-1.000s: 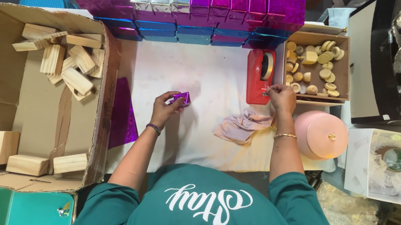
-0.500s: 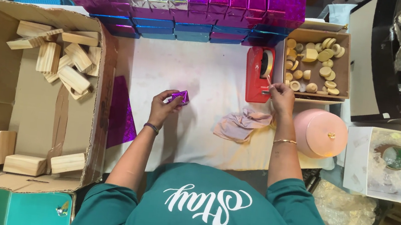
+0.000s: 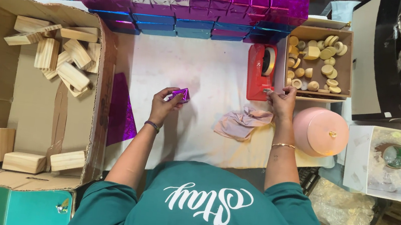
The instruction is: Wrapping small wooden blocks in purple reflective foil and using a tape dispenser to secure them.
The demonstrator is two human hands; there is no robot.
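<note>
Wrapped block (image 3: 181,94): small, purple foil, left of the red tape dispenser (image 3: 260,72).
Left hand (image 3: 163,107): fingers grasping the block.
Right hand (image 3: 282,99): pinching tape at the dispenser.
Boxes (image 3: 183,0): shiny purple and silver, behind the dispenser.
Change: hands barely moved.

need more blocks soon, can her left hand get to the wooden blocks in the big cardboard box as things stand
Probably not right away: the left hand is closed on a small purple-wrapped piece. The wooden blocks lie in the open cardboard box on that side, with only its side wall between.
</note>
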